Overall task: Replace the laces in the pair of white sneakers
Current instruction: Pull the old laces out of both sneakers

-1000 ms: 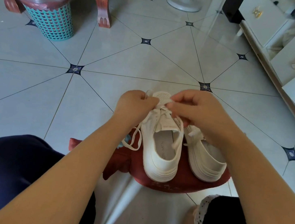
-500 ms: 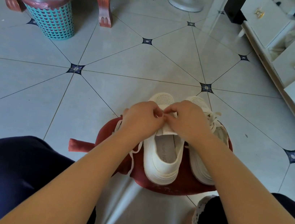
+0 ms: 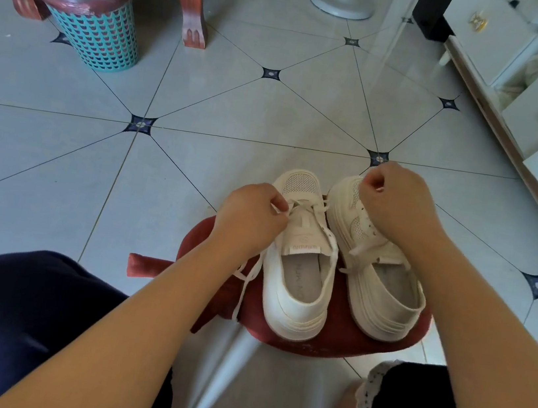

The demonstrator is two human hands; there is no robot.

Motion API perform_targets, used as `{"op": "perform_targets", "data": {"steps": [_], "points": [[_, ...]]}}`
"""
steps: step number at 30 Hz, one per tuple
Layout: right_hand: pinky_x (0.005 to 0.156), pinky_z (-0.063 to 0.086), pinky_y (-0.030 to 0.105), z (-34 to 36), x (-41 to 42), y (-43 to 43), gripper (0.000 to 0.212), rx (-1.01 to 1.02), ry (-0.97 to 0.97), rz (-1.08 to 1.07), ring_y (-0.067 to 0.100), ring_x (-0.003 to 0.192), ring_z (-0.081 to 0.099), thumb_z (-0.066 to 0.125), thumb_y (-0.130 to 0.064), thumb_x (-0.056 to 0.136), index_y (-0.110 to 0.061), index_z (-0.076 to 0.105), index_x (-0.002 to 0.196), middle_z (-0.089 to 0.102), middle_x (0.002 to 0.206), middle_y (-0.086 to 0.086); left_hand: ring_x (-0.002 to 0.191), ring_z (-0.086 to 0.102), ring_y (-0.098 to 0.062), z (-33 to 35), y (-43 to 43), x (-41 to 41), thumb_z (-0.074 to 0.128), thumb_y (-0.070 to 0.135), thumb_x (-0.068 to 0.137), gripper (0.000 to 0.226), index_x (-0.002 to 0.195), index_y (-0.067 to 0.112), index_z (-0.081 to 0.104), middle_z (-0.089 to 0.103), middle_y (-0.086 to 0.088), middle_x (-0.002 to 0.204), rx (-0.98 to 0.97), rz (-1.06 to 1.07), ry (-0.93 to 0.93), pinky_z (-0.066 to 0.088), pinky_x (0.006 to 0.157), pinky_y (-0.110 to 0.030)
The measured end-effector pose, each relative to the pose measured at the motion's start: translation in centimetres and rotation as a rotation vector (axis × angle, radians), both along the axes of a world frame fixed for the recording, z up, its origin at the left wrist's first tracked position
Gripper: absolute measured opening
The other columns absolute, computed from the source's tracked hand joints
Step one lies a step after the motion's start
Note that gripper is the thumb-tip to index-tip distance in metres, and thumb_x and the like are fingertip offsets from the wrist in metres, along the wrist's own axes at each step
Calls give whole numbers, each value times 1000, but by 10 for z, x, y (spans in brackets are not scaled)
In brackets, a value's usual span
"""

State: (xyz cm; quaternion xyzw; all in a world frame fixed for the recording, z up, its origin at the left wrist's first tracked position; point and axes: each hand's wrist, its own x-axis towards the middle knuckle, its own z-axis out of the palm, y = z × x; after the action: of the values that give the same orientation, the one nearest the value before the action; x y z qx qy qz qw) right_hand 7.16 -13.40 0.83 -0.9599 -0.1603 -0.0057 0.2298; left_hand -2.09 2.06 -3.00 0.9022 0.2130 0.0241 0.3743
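1. Both white sneakers sit side by side on a red cushion (image 3: 338,340) on the tiled floor, toes pointing to 12 o'clock. The right sneaker (image 3: 382,320) is at 3 o'clock of the left sneaker (image 3: 297,290).
2. The left hand (image 3: 252,217) is at about 10 o'clock of the left sneaker's tongue, pinching the lace (image 3: 308,206) right by the eyelets.
3. The right hand (image 3: 396,201) is over the right sneaker's toe, fingers curled tight. A sliver of white shows between them, so I'd say it's gripping lace too.
4. A loose tail (image 3: 243,290) dangles off the cushion at 8 o'clock of the left sneaker.
5. Handling-wise, the lace looks flat, soft and floppy with basically no weight. It won't push through an eyelet, so I'd pinch it close to the tip.
6. The shoes look light with stiff chunky soles and soft mesh uppers. They'd probably slide on the cushion, so brace one near the eyelets while pulling.
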Motion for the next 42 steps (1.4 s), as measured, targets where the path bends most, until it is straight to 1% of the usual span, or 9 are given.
{"op": "perform_targets", "data": {"steps": [4, 6, 9, 15, 21, 27, 33, 36, 42], "points": [[75, 31, 7, -10, -25, 17, 20, 91, -15, 262, 9, 93, 52, 57, -20, 87, -17, 63, 106, 60, 102, -3, 69, 50, -6, -2, -3, 2, 60, 23, 83, 8, 81, 29, 55, 50, 16, 68, -8, -11, -50, 35, 56, -17], [91, 37, 23, -20, -30, 24, 30, -37, -29, 372, 19, 106, 52, 56, -27, 88, -18, 61, 117, 60, 112, 3, 69, 50, -6, -3, -4, 2, 60, 23, 82, 8, 81, 30, 55, 50, 16, 68, -30, -8, -66, 36, 58, -20], [80, 44, 35, -24, -31, 29, 24, -270, -112, 356, 24, 97, 54, 52, -31, 90, -22, 69, 104, 61, 99, 5, 67, 49, -4, -4, -4, 2, 60, 22, 82, 7, 84, 28, 58, 50, 16, 67, -32, -18, -81, 35, 56, -16], [57, 32, 20, 0, 2, 0, 16, 166, -84, -148, 14, 79, 52, 51, -14, 87, -24, 62, 80, 62, 90, -3, 62, 50, -1, -7, -1, 1, 58, 22, 84, 8, 83, 29, 56, 52, 16, 67, -22, -17, -58, 38, 55, -15], [98, 38, 38, -17, -24, 18, 33, -81, -66, 220, 24, 117, 45, 53, -18, 89, -23, 59, 120, 55, 124, 3, 60, 51, -1, -7, -2, 2, 59, 24, 84, 7, 83, 30, 56, 55, 14, 69, -48, -19, -85, 35, 52, -15], [76, 33, 32, -28, -38, 35, 22, -341, -228, 340, 25, 95, 52, 51, -32, 90, -19, 68, 96, 61, 91, 3, 62, 49, 0, -8, -2, 1, 61, 19, 80, 15, 74, 29, 52, 52, 13, 65, -52, -7, -108, 32, 52, -15], [59, 38, 15, 16, -6, 1, 5, 318, -111, -96, -1, 68, 55, 62, -25, 81, -28, 66, 78, 60, 71, -15, 64, 47, -1, -8, -2, 2, 59, 19, 81, 20, 70, 31, 48, 51, 14, 68, -22, 1, -80, 35, 54, -16], [49, 35, 7, 21, -3, -14, 8, 300, -18, -123, -11, 55, 53, 65, -25, 79, -28, 62, 72, 60, 67, -16, 64, 47, 0, -7, -3, 3, 59, 17, 81, 22, 69, 32, 47, 51, 14, 68, -33, 2, -80, 32, 53, -16], [91, 42, 30, -12, -29, 17, 38, -93, 189, 245, 15, 107, 53, 63, -26, 82, -27, 57, 119, 60, 112, -5, 60, 48, -1, -5, -4, 3, 60, 18, 80, 23, 66, 32, 48, 51, 12, 64, -74, 21, -85, 31, 50, -17]]}}
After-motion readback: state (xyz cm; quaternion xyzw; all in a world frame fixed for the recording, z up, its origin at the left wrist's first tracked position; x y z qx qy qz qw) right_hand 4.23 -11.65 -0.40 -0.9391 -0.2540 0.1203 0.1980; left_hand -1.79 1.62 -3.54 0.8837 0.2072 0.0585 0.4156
